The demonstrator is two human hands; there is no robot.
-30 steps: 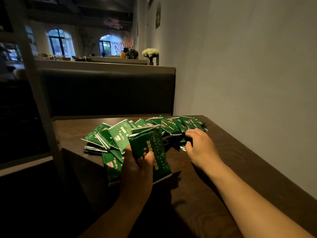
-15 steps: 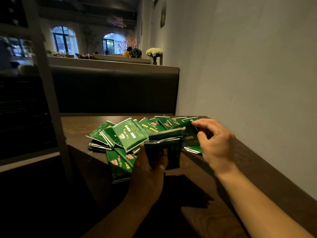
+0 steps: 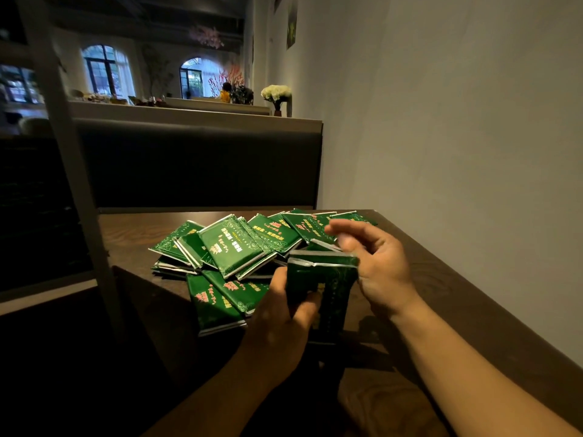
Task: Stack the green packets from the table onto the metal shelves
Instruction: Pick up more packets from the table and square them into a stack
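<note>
There is a single view, from a wide-angle camera worn on the person's head. It looks forward and slightly down along both forearms, which enter from the bottom edge, so the left hand (image 3: pixel 277 323) and right hand (image 3: pixel 378 266) sit close in the lower middle. The dark wooden worktop (image 3: pixel 441 294) runs away from the lens, with the green packets (image 3: pixel 233 247) near the centre. A plain wall (image 3: pixel 441 121) fills the right side, a pale upright post (image 3: pixel 63 137) crosses the left, and arched windows (image 3: pixel 104 70) lie far behind. Straight lines bow towards the edges.
</note>
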